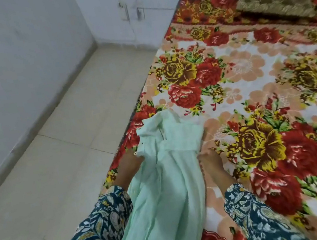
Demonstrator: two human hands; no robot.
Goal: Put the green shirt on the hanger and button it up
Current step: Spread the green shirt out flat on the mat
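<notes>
The green shirt (169, 169) lies bunched with its upper end on the bed (250, 81), close to the bed's left edge, and the rest trails off toward me between my two sleeves. My left hand (128, 165) grips the cloth at the shirt's left side, fingertips buried in the fold. My right hand (211, 160) sits against the shirt's right side on the bedcover, but the picture is smeared there and I cannot tell whether it holds the cloth or only touches it. I see no hanger anywhere, so my first worry is having to let go and search, and a shirt this near the left edge could slide off onto the tiled floor (66, 154) under the weight of its hanging part. The second worry is the crumpling: I cannot make out collar, shoulders or button strip, so I might feed a hanger in at the wrong opening or twist a sleeve inside. If only one hand really has it, a lift would let the loose side drop and tangle further. Later, thin cloth like this looks easy to button out of line.
</notes>
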